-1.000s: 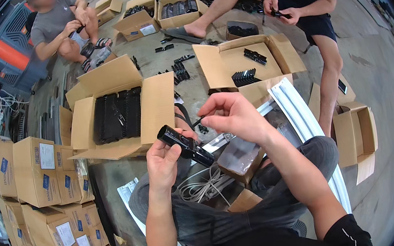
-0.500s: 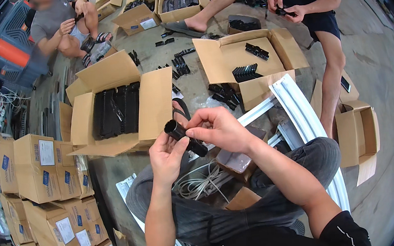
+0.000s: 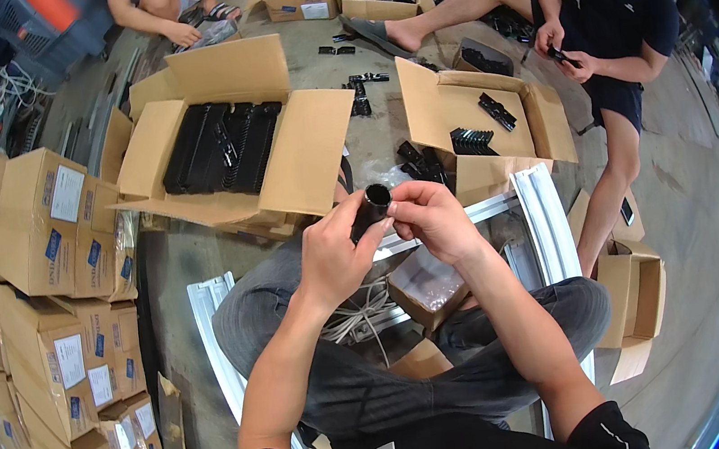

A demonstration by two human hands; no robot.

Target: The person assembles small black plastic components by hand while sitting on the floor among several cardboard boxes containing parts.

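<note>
The carton stack [image 3: 37, 221] is standing at left. The left box [image 3: 313, 149] is lying open ahead, and black parts [image 3: 223, 152] are filling it. The right box [image 3: 424, 107] is also standing open, holding a few more. A co-worker [image 3: 623, 17] beyond it is handling a black piece in both hands. White rails [image 3: 545, 223] are lying on either side of the person's legs. A small carton [image 3: 413, 305] is sitting between the legs, with coiled cable [image 3: 358, 317] lying just to its left.

The left hand [image 3: 333, 251] is grasping the black tube [image 3: 368, 220], wrapping it from the left. The right hand [image 3: 443, 224] is pinching at the tube's right side, just below the rim; whether its fingertips are also holding a small part, I cannot tell. The tube is standing nearly upright over the lap, its open mouth facing the viewer.

In my judgement, good work here is depending on the left hand bracing the tube against turning, the left thumb staying clear of the rim, and the right fingertips pressing squarely, without skewing.
</note>
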